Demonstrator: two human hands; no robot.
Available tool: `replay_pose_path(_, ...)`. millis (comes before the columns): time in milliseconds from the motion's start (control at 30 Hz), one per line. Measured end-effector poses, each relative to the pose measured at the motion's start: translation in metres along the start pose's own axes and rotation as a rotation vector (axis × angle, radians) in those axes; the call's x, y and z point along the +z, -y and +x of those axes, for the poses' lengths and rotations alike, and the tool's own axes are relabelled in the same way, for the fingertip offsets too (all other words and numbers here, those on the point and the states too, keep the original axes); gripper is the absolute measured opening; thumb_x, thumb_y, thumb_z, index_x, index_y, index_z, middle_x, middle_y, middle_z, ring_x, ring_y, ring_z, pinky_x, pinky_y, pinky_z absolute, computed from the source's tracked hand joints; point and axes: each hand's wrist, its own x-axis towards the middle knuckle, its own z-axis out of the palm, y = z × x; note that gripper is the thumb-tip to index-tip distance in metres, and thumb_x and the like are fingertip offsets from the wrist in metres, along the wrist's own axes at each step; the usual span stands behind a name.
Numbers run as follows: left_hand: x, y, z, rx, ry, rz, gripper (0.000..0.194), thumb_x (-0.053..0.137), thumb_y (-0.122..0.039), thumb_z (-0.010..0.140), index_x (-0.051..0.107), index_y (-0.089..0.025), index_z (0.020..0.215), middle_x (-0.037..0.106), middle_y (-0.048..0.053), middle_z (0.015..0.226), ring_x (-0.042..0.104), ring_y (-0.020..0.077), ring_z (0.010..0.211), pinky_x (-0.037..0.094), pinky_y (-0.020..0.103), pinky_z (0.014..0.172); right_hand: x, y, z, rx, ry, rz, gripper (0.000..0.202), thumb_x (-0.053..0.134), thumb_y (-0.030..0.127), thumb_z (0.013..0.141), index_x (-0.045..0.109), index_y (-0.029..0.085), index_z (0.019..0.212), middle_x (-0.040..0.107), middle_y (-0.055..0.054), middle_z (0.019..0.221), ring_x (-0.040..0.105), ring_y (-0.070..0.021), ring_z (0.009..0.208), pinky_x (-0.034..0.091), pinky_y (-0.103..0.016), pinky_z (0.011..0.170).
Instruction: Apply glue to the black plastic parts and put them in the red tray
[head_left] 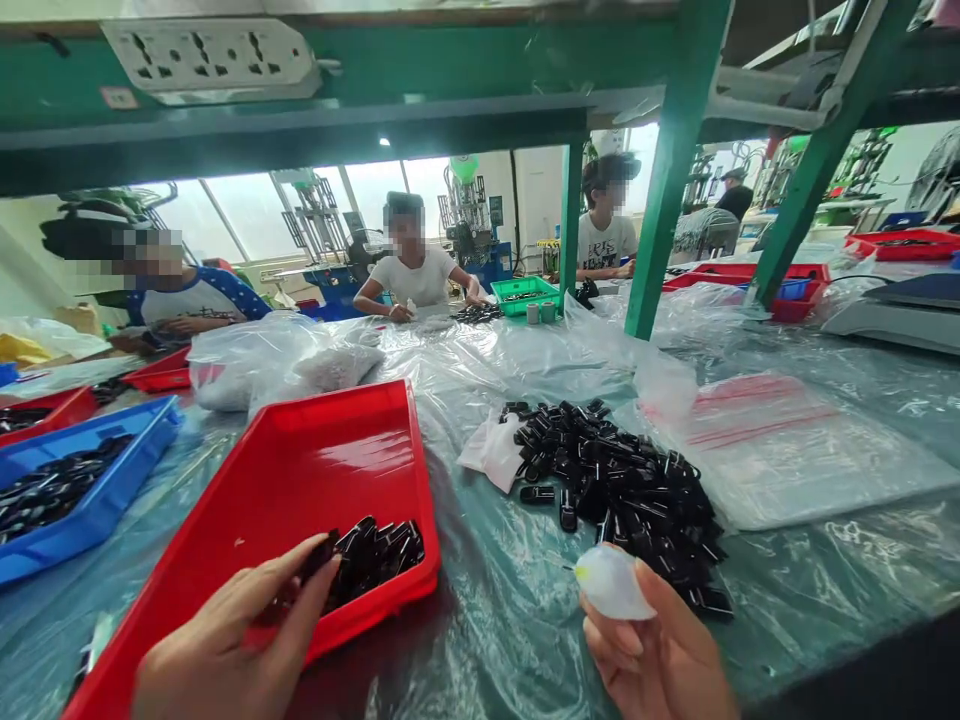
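My left hand (pixel 232 630) is closed in a pinch on a small black plastic piece (pixel 321 552), just above the near edge of a red tray (pixel 337 430). Inside that tray lies a heap of similar shiny black pieces (pixel 386 555). Between the thumb and fingers of my right hand (pixel 660 640) is a rounded, whitish translucent object (pixel 613 585) with a yellow-green spot; its exact kind is unclear. Right behind it spreads a large pile of black plastic pieces (pixel 622 480) on the plastic-covered table. A crumpled white cloth or wrap (pixel 495 448) touches the pile's left side.
A blue tray (pixel 112 510) of black parts stands at left. Clear bags (pixel 255 360) lie behind the red tray, flat red-striped bags (pixel 787 450) at right. A green post (pixel 675 170) and overhead beam with a power strip (pixel 214 60) frame the table. Several people sit beyond.
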Motion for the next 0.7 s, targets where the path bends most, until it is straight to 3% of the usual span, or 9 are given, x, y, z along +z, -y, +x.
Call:
replay_pose_path(67,0.010,0.009,0.015,0.078,0.111,0.114,0.038,0.055,-0.053,0.083,0.076,-0.021,0.087,0.077,0.003,0.069,0.071,0.0220,0.052,0.053,0.028,0.041,-0.004,-0.004,0.004,-0.002,0.038,0.040,0.029,0.059,0.045,0.090,0.061,0.015,0.094,0.048,0.008,0.056,0.048,-0.0092,0.046,0.042,-0.023,0.047)
replay_pose_path(133,0.017,0.002,0.022,0.190,0.118,0.181,0.049,0.045,-0.054,0.088,0.076,-0.016,0.087,0.077,0.007,0.070,0.072,0.0254,0.056,0.055,0.031,0.043,-0.007,-0.006,0.006,-0.001,0.063,0.074,0.027,0.056,0.042,0.093,0.061,0.015,0.097,0.051,0.007,0.061,0.051,-0.0091,0.048,0.045,-0.024,0.047)
replay_pose_path(200,0.023,-0.019,0.021,0.313,0.044,0.140,0.048,0.042,-0.048,0.093,0.073,-0.013,0.089,0.076,0.011,0.079,0.073,0.0269,0.069,0.058,0.034,0.055,-0.009,-0.006,0.006,0.003,0.087,0.103,0.026,0.056,0.040,0.093,0.061,0.015,0.098,0.052,0.006,0.062,0.052,-0.0090,0.048,0.046,-0.023,0.047)
replay_pose_path(267,0.030,-0.047,0.015,0.448,0.045,-0.011,0.031,0.047,-0.035,0.094,0.070,-0.014,0.091,0.075,0.009,0.082,0.071,0.0228,0.074,0.058,0.034,0.069,-0.011,-0.006,0.005,0.007,0.105,0.123,0.026,0.057,0.040,0.093,0.061,0.015,0.099,0.053,0.006,0.062,0.052,-0.0091,0.049,0.046,-0.023,0.048)
replay_pose_path(367,0.045,-0.091,0.005,0.559,0.270,-0.157,0.022,0.045,-0.018,0.094,0.067,-0.015,0.095,0.074,0.007,0.088,0.068,0.0195,0.074,0.058,0.031,0.069,-0.012,-0.006,0.004,0.004,0.121,0.136,0.027,0.058,0.041,0.092,0.062,0.015,0.098,0.051,0.007,0.059,0.052,-0.0092,0.048,0.046,-0.023,0.048)
replay_pose_path(433,0.056,-0.116,0.003,0.537,0.587,-0.033,0.022,0.045,-0.009,0.092,0.066,-0.015,0.094,0.072,0.008,0.092,0.067,0.0212,0.080,0.058,0.031,0.069,-0.011,-0.006,0.003,-0.004,0.118,0.134,0.027,0.060,0.041,0.091,0.062,0.015,0.098,0.051,0.008,0.058,0.052,-0.0092,0.048,0.046,-0.023,0.048)
replay_pose_path(467,0.063,-0.127,0.003,0.546,0.652,-0.005,0.022,0.046,-0.005,0.090,0.066,-0.015,0.091,0.071,0.007,0.089,0.066,0.0214,0.079,0.058,0.031,0.068,-0.011,-0.005,0.003,-0.009,0.112,0.131,0.028,0.061,0.041,0.090,0.062,0.014,0.098,0.051,0.008,0.057,0.052,-0.0091,0.048,0.045,-0.023,0.048)
replay_pose_path(567,0.085,-0.148,0.009,0.539,0.723,0.052,0.021,0.051,0.000,0.084,0.066,-0.013,0.092,0.070,0.008,0.091,0.066,0.0240,0.084,0.058,0.032,0.068,-0.006,-0.004,0.001,-0.009,0.083,0.113,0.030,0.066,0.042,0.086,0.065,0.014,0.096,0.050,0.008,0.055,0.049,-0.0082,0.046,0.041,-0.021,0.046)
replay_pose_path(700,0.115,-0.159,0.018,0.479,0.760,0.125,0.013,0.056,-0.007,0.089,0.064,-0.009,0.099,0.067,0.010,0.103,0.064,0.0243,0.096,0.056,0.038,0.077,0.001,0.000,-0.004,0.003,0.046,0.071,0.034,0.074,0.047,0.077,0.070,0.017,0.093,0.049,0.005,0.053,0.044,-0.0058,0.045,0.034,-0.017,0.046)
